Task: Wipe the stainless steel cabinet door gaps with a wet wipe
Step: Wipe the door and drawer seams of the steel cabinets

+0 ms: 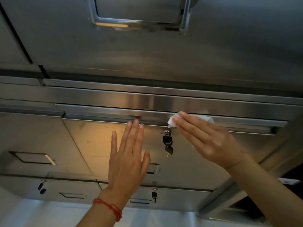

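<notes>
White, crumpled wet wipe (173,119) lies under our flat right hand (208,138), pressed on the brushed steel door gap (114,122); our left hand (127,156) rests open, holding nothing.

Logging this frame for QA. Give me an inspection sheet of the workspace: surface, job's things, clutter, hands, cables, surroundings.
Surface: stainless steel cabinet door, warm light reflected on it; door gap runs along its top edge.
Job's things: white wet wipe pressed flat on the gap, right of the lock.
Clutter: keys hanging from the door lock, just below the wipe.
Hands: left hand flat, straight fingers on the door's top edge; right hand flat, fingers pressing the wipe. Red string bracelet on the left wrist.
Cables: nothing seen.
Surroundings: more steel doors with recessed handles above and below; lower doors carry keys too.
</notes>
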